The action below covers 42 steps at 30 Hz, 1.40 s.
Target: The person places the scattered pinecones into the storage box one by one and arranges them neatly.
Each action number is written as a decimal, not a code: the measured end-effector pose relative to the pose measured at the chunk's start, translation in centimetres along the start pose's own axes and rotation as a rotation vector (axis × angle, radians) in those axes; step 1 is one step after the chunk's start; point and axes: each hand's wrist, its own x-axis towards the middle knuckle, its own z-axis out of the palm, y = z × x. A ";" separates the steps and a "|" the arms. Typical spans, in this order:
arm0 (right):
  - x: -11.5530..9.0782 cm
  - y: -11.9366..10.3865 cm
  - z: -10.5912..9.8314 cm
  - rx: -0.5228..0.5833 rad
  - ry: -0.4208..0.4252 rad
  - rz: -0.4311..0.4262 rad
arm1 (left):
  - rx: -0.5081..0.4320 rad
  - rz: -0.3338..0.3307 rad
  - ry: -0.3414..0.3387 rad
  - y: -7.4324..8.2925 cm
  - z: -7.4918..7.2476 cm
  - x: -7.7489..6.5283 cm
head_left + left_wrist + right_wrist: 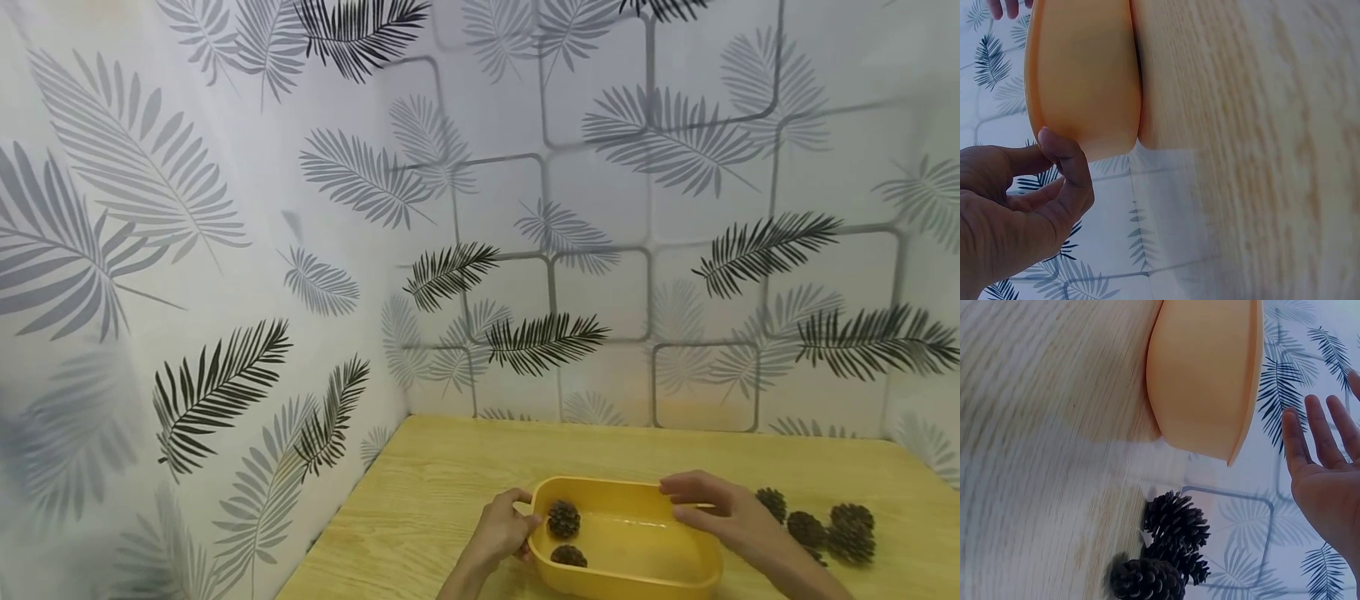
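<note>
A yellow plastic basin [637, 546] stands on the table with two pine cones inside: one [563, 519] near its left end and another [568, 556] close to the front wall. My left hand [498, 529] pinches the basin's left rim between thumb and fingers, also visible in the left wrist view [1041, 200]. Over the right back part of the basin is my right hand [723, 512], holding nothing. In the right wrist view its fingers [1317, 428] are extended and apart from the basin wall [1204, 375].
Several pine cones [851, 533] lie grouped on the wood-grain table [420, 475] to the right of the basin, partly behind my right forearm. A curtain with leaf prints [600, 208] hangs behind the table and along its left side.
</note>
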 end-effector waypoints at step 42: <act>-4.0 2.6 -6.2 -0.089 0.114 0.082 | -0.029 0.024 -0.010 -0.2 -0.2 -0.1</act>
